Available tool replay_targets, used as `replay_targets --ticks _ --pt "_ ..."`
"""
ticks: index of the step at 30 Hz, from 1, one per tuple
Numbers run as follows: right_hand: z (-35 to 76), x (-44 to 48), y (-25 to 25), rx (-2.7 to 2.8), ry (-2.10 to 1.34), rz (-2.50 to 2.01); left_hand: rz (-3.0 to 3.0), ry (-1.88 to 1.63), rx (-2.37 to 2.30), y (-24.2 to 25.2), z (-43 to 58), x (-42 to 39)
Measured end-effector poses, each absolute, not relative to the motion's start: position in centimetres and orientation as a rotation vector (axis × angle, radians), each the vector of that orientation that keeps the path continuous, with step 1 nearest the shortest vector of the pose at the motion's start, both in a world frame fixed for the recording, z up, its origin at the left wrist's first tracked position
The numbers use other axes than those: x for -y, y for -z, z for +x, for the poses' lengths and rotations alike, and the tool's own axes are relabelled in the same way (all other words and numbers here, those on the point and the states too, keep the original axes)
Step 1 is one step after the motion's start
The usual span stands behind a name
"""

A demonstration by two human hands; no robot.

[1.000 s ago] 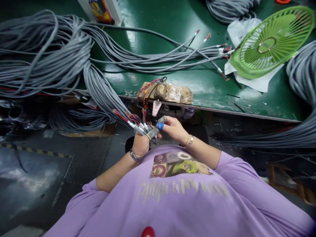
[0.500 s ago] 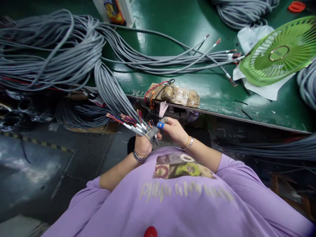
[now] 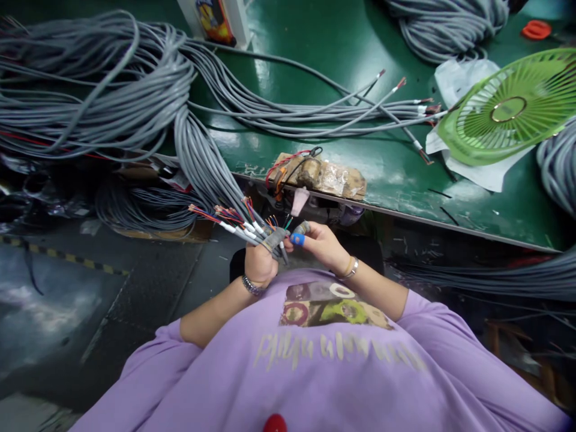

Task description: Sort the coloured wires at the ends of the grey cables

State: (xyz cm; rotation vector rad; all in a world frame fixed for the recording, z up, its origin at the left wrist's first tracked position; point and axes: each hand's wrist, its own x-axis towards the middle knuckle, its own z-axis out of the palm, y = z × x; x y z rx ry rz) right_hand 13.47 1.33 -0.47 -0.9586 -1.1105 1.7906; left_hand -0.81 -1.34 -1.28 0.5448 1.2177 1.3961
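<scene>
My left hand is closed round the ends of several grey cables, its index finger wrapped in grey tape. From these cables fan out stripped ends with white sleeves and red, blue and orange wires. Right beside it, my right hand is in a pinch at the tip of one cable, thumb and index finger close together on what looks like a thin wire. A blue band covers that thumb and grey wrapping the index finger. Small green wire tips stick up between the hands.
On the green table lie a big coil of grey cable, more stripped cable ends, and a green fan on white paper. A taped block with red and black leads sits at the edge, a pink piece hanging below it.
My right hand has drawn slightly to the right, away from the left hand, and green wire tips now show between them. The left hand keeps its grip on the cables.
</scene>
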Motion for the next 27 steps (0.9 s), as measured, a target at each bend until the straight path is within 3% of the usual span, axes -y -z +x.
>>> replay_targets --ticks 27 --pt "13.0 -1.4 1.2 0.913 -1.815 -1.033 0.562 -1.401 -1.202 0.7 -0.7 1.5"
